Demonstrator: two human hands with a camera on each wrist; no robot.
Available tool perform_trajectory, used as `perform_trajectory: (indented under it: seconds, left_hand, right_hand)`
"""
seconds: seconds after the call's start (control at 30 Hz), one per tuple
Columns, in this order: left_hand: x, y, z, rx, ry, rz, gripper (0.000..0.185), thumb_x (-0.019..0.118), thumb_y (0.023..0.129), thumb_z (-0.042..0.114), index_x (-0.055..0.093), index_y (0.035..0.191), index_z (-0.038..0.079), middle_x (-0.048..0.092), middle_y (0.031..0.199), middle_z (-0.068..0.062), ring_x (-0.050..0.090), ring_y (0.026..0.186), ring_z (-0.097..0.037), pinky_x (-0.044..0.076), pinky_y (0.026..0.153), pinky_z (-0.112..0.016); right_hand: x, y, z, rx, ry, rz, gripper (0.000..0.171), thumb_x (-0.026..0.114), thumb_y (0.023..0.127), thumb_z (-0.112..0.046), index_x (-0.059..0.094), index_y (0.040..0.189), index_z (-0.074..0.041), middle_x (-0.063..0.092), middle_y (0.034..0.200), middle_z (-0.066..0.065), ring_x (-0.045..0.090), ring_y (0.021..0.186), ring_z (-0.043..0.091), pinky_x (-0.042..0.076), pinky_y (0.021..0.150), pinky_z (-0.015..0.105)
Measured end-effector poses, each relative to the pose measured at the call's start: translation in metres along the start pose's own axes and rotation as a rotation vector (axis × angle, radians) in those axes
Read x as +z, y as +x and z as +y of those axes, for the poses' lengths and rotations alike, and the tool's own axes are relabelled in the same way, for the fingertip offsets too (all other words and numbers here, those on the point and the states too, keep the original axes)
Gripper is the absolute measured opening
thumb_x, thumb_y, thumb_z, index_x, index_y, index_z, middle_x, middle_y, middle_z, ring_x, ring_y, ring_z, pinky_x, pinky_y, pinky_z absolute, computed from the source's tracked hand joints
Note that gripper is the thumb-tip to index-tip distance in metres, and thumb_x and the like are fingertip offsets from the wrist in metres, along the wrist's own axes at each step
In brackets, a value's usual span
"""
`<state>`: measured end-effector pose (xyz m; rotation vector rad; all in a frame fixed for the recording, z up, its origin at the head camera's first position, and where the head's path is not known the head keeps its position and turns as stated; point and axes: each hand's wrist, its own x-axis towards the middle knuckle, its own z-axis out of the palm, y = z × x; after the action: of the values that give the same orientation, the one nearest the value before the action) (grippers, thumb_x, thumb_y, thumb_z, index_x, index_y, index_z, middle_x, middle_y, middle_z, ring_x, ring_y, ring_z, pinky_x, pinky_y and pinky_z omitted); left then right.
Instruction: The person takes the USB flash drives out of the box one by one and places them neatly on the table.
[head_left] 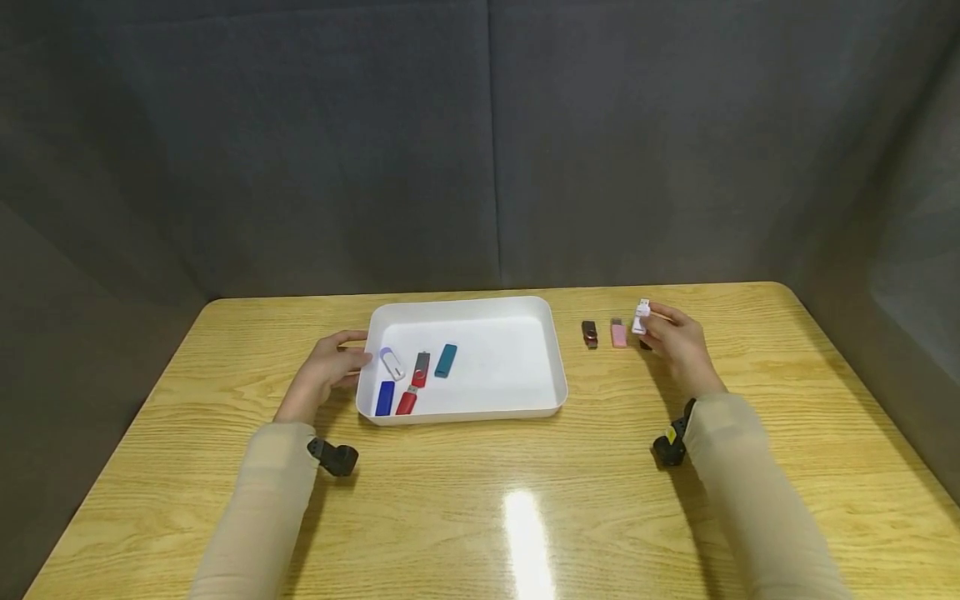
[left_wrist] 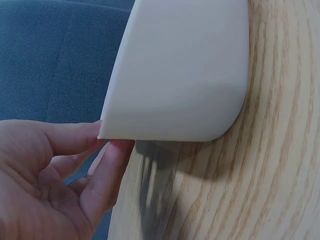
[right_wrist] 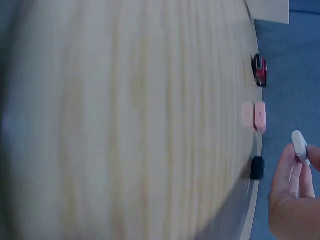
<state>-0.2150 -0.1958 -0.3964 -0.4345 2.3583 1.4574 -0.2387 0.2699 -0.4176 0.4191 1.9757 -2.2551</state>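
- R hand (head_left: 678, 346) pinches a white USB stick (head_left: 642, 317) between fingertips, lifted just above the table (head_left: 525, 500), near the back-right part of it; fingers (right_wrist: 295, 165) curled round it, stick's tip poking out past them.
- Just beside that hand, on the wood: a small black stick (right_wrist: 257, 167), mostly hidden in head view.
- Next over toward the tray: pink stick (head_left: 618, 333), then dark red/black stick (head_left: 590, 333), lying side by side, apart from each other.
- L hand (head_left: 330, 367) rests at the left rim of the white tray (head_left: 487, 312); fingers (left_wrist: 107, 165) relaxed, lightly bent, touching the tray's corner w/o gripping it.
- Inside tray, left half: white/lilac stick (head_left: 392, 363), blue stick (head_left: 385, 398), two red ones (head_left: 421, 369) (head_left: 407, 402), teal stick (head_left: 446, 360).
- Tray sits mid-table, well apart from the R hand.
- Grey fabric panels (head_left: 480, 142) behind.
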Motion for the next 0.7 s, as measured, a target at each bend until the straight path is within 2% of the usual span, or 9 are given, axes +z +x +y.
perform_trajectory:
  seconds: [0.2,0.43,0.7]
  left_hand:
    - [0.000,0.001,0.001,0.000,0.000,-0.003,0.053,0.047,0.099,0.011,0.031,0.148,0.007,0.041,0.146,-0.025,0.047,0.130,-0.036,0.045,0.105,-0.045]
    - [-0.001,-0.001,0.003,0.005,-0.005,-0.007,0.053,0.047,0.099,0.010,0.030,0.149,0.006,0.041,0.145,-0.026,0.047,0.129,-0.037,0.044,0.106,-0.047]
    - [-0.001,-0.001,0.000,0.002,-0.008,-0.006,0.053,0.047,0.099,0.010,0.030,0.149,0.006,0.041,0.144,-0.026,0.047,0.129,-0.038,0.044,0.106,-0.047]
  right_hand:
    - [-0.015,-0.002,0.000,-0.007,0.023,-0.010,0.052,0.053,0.094,-0.005,0.034,0.143,-0.002,0.058,0.087,-0.013,0.062,0.077,-0.004,0.053,0.074,0.009]
    - [-0.027,-0.003,-0.002,0.035,0.018,0.002,0.049,0.054,0.094,-0.006,0.037,0.139,-0.005,0.052,0.099,-0.008,0.061,0.080,-0.003,0.053,0.077,0.010]
    - [-0.035,-0.004,-0.002,0.066,-0.015,0.009,0.051,0.054,0.093,-0.005,0.036,0.142,-0.007,0.051,0.099,-0.008,0.060,0.081,-0.004,0.053,0.079,0.010]
